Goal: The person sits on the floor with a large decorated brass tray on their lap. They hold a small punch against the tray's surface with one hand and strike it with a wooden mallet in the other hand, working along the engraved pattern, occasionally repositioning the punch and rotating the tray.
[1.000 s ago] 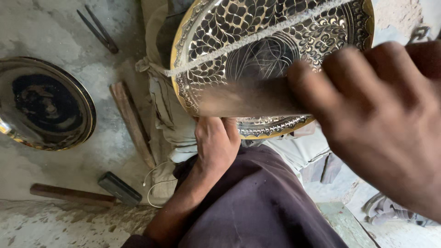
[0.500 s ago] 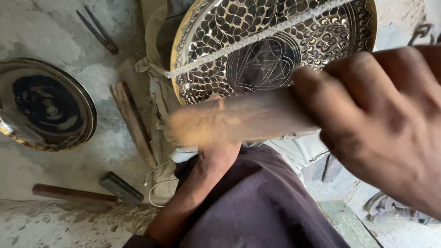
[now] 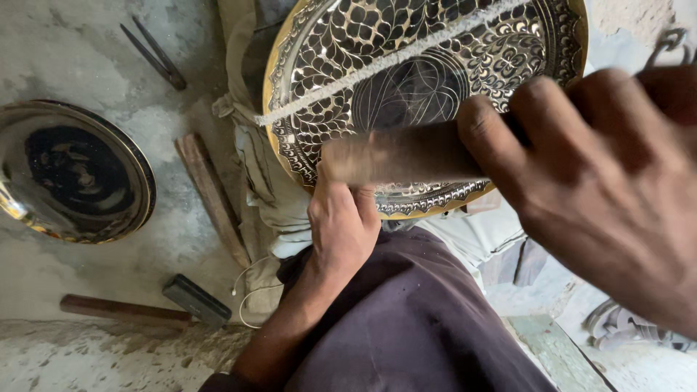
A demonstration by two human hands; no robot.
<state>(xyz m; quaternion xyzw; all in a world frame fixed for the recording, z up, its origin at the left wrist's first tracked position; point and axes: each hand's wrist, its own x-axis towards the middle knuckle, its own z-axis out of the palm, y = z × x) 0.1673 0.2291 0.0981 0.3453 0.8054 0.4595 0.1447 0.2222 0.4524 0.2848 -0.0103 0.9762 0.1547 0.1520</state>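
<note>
A large round brass plate point(image 3: 435, 72) with dense engraved leaf patterns leans against my lap, and a white cord point(image 3: 377, 65) is stretched across it. My right hand point(image 3: 602, 196) grips a blurred wooden block point(image 3: 392, 156) held over the plate's lower part. My left hand point(image 3: 341, 225) rests at the plate's lower rim, just under the block. Its fingers curl towards the plate and their tips are hidden behind the block.
A second round plate with a dark centre point(image 3: 72, 170) lies on the concrete floor at the left. A hammer point(image 3: 131, 308), a wooden stick point(image 3: 210, 196), thin metal tongs point(image 3: 152, 54) and a white cable point(image 3: 254, 290) lie near it. A beige cloth point(image 3: 247, 145) hangs beside the engraved plate.
The wooden block swung down and left towards my left hand, then came back up and right. My left hand stayed at the plate's rim.
</note>
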